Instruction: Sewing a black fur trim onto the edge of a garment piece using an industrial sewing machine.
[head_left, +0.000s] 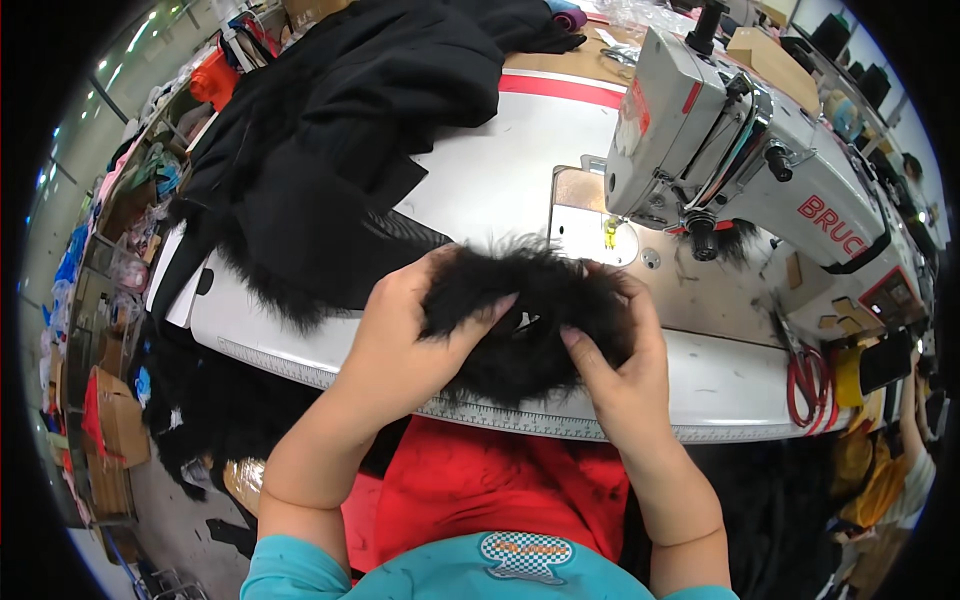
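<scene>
Both hands grip a piece of black fluffy fur trim, bent into a ring with a small gap in its middle. My left hand is closed round its left side, the thumb lying on top of the fur. At the right side, my right hand pinches the trim, thumb in front and fingers behind, partly hidden by the hairs. The fur hangs over the front edge of the white sewing table. To the left lies a black garment with fur along its lower edge, spread across the table.
An industrial sewing machine stands at the right, its needle plate just beyond my hands. A ruler strip runs along the table's front edge. Red cable hangs at the right end. Loaded shelves line the left side.
</scene>
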